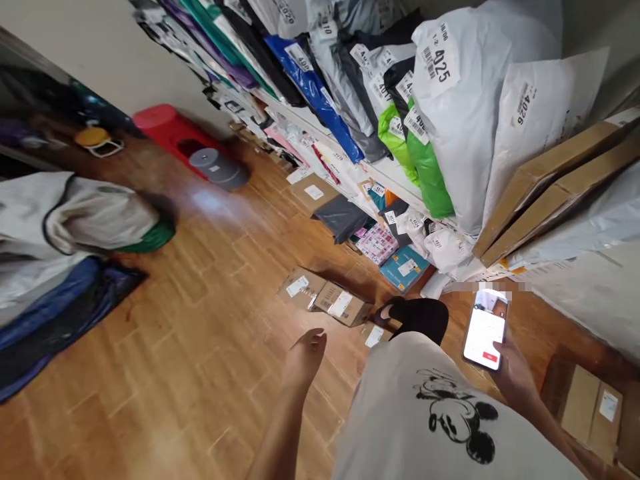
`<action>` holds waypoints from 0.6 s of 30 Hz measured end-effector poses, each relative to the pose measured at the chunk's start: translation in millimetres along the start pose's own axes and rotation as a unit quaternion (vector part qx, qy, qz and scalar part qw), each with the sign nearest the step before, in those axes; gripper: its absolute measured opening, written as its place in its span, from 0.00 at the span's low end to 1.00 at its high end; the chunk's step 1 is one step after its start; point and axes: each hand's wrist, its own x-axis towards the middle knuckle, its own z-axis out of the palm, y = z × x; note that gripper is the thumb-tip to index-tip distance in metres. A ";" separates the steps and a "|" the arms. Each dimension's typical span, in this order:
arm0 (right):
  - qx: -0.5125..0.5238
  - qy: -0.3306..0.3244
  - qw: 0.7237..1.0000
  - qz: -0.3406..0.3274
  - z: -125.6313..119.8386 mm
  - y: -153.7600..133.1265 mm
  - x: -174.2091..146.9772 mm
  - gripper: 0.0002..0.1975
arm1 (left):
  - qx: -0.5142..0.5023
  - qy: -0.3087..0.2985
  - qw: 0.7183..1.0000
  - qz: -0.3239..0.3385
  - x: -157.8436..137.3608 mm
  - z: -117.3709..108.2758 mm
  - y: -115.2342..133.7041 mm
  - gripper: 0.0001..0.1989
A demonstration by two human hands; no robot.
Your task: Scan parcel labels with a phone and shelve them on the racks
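My right hand (511,365) is wrapped round a smartphone (485,330), its thumb over the lower part of the lit screen. The screen shows a small picture at the top, a white area and a red button. My left hand (306,353) hangs over the floor with nothing seen in it, its fingers loosely bent and a small gap between them. Nearest to it, two taped cardboard boxes (345,303) with white labels lie side by side on the floor, beyond the fingertips and not touched.
Along the wall, a white shelf holds several numbered parcels, among them a big white bag (470,100), a green bag (434,180) and flat cartons (555,173). A red stool (165,127) and grey bucket (220,168) stand farther off. Sacks (100,213) lie left; another carton (593,407) lies right.
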 end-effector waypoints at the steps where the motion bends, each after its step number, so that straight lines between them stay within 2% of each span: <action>1: 0.011 0.003 1.000 0.001 6.1 1.9 0.8 0.37 | -0.014 0.009 1.000 -0.015 -5.4 -5.4 -8.9 0.16; 3: 0.035 0.003 0.999 0.014 17.9 6.9 1.5 0.38 | -0.045 0.018 0.998 -0.031 -8.9 -10.3 -16.0 0.16; 6: 0.046 -0.033 0.998 0.036 31.6 17.3 2.3 0.38 | -0.108 -0.011 0.994 -0.016 -1.5 1.6 -0.2 0.19; 8: 0.024 -0.055 0.998 0.034 40.1 26.0 3.1 0.37 | -0.165 -0.071 0.984 0.012 3.7 20.4 24.5 0.25; 10: 0.004 -0.059 0.998 0.022 51.7 35.1 4.3 0.36 | -0.222 -0.166 0.960 0.048 2.9 41.1 54.0 0.32; 12: 0.002 -0.053 0.999 0.006 68.3 43.7 5.7 0.34 | -0.273 -0.280 0.917 0.078 -4.7 56.5 80.6 0.37; 13: 0.007 -0.050 0.999 -0.003 78.5 47.6 6.6 0.32 | -0.306 -0.346 0.882 0.092 -10.0 60.6 90.5 0.38; 15: 0.020 -0.048 0.998 -0.022 101.9 54.8 8.2 0.28 | -0.378 -0.467 0.792 0.107 -19.9 60.2 101.0 0.38; 17: 0.031 -0.050 0.997 -0.047 128.3 62.4 9.2 0.25 | -0.430 -0.528 0.724 0.110 -25.2 49.2 98.4 0.39; 18: 0.035 -0.053 0.996 -0.061 142.3 67.1 9.0 0.25 | -0.446 -0.535 0.709 0.111 -25.6 40.4 92.7 0.40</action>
